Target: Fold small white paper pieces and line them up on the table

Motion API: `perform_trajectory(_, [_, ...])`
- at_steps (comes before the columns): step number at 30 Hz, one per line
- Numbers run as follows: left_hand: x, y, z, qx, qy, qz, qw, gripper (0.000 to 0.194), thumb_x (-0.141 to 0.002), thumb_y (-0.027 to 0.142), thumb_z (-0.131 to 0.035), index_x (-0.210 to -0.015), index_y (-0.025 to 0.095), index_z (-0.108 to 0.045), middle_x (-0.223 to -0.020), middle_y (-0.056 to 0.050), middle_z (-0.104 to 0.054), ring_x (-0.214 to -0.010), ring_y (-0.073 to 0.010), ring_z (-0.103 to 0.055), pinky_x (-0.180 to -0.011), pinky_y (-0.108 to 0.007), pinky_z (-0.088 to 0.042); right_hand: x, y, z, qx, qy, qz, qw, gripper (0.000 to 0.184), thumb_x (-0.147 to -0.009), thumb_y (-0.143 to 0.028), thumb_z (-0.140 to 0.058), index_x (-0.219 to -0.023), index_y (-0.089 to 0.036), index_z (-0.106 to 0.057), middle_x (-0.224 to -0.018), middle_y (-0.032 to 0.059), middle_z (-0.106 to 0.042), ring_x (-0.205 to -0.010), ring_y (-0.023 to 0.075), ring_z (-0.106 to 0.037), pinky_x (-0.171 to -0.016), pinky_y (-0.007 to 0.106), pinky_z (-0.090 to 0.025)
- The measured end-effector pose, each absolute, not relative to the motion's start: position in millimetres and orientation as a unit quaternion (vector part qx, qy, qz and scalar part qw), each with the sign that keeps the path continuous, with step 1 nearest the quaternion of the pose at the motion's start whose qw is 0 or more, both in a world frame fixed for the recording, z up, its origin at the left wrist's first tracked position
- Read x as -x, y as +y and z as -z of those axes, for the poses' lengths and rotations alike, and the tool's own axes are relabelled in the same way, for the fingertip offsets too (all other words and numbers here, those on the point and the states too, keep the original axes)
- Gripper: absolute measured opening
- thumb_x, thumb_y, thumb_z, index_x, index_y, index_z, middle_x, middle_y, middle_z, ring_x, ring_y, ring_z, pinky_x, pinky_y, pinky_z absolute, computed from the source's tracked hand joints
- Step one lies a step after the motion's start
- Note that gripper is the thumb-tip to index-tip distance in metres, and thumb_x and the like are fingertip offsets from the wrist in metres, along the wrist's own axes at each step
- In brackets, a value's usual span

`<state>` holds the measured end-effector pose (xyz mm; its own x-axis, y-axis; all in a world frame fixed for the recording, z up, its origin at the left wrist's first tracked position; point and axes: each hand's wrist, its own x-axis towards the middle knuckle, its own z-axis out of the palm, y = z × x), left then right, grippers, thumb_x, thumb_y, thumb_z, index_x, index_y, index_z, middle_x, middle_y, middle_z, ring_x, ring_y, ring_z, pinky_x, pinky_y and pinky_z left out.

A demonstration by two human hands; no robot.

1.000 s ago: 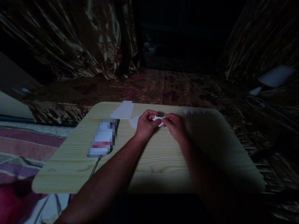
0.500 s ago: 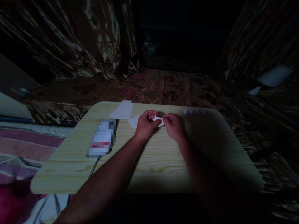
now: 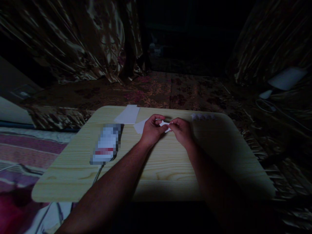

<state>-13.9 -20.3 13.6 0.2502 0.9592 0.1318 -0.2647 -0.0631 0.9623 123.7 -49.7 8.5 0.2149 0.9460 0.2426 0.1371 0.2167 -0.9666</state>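
A small piece of white folded paper (image 3: 165, 124) is held between my two hands above the middle of the wooden table (image 3: 165, 169). My left hand (image 3: 152, 130) pinches its left side between thumb and fingers. On the other side, the thumb and fingertips of my right hand (image 3: 180, 130) are closed on the right end. Fingers cover part of the paper, so its full shape is hidden. Partly behind my left hand lies a white sheet of paper (image 3: 139, 126). Farther back on the left are more white paper strips (image 3: 128, 114).
A pixelated phone-like device (image 3: 105, 144) with a cable (image 3: 97, 175) lies on the table's left. Several small pale folded pieces (image 3: 203, 117) sit in a row near the back right edge. Beyond are a patterned cloth ledge (image 3: 158, 89), curtains (image 3: 104, 39) and a white lamp (image 3: 287, 79).
My right thumb and fingers have shifted slightly left over the paper, covering more of its right end. My left hand stays nearly still, and the other things are unmoved.
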Motion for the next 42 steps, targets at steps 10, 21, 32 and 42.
perform_trajectory(10, [10.4,-20.8,-10.9,-0.496,0.328,-0.535,0.600,0.042,-0.059,0.019,-0.079,-0.096,0.019,-0.059,-0.071,0.003,-0.065,-0.056,-0.0092,-0.057,-0.057,-0.023,-0.045,-124.4,-50.2,-12.3,0.525,-0.509,-0.325,0.600,0.012,-0.074,-0.031,-0.063,-0.072,-0.020,-0.063,-0.062,-0.0017,-0.060,-0.059,0.0135,-0.053,-0.058,0.026,-0.041])
perform_trajectory(21, [11.6,-20.2,-13.8,-0.511,0.335,-0.518,0.599,0.044,-0.057,0.020,-0.080,-0.094,0.019,-0.057,-0.067,0.004,-0.065,-0.053,-0.0100,-0.056,-0.053,-0.023,-0.043,-123.4,-50.7,-13.1,0.530,-0.512,-0.322,0.595,0.011,-0.073,-0.030,-0.062,-0.068,-0.020,-0.061,-0.060,-0.0025,-0.057,-0.058,0.0131,-0.051,-0.056,0.025,-0.040])
perform_trajectory(32, [11.7,-19.2,-11.2,-0.507,0.326,-0.508,0.615,0.042,-0.054,0.019,-0.083,-0.089,0.017,-0.058,-0.066,0.003,-0.064,-0.054,-0.0095,-0.056,-0.055,-0.023,-0.045,-122.4,-51.2,-13.9,0.524,-0.510,-0.330,0.597,0.010,-0.072,-0.028,-0.064,-0.069,-0.019,-0.063,-0.061,-0.0021,-0.060,-0.057,0.0127,-0.052,-0.055,0.025,-0.039])
perform_trajectory(42, [11.8,-18.7,-10.7,-0.523,0.328,-0.498,0.609,0.042,-0.053,0.018,-0.083,-0.087,0.017,-0.059,-0.065,0.003,-0.063,-0.054,-0.0089,-0.054,-0.053,-0.021,-0.042,-122.0,-51.2,-13.7,0.535,-0.516,-0.315,0.590,0.008,-0.071,-0.026,-0.063,-0.070,-0.019,-0.065,-0.063,-0.0008,-0.063,-0.060,0.0140,-0.056,-0.057,0.025,-0.042])
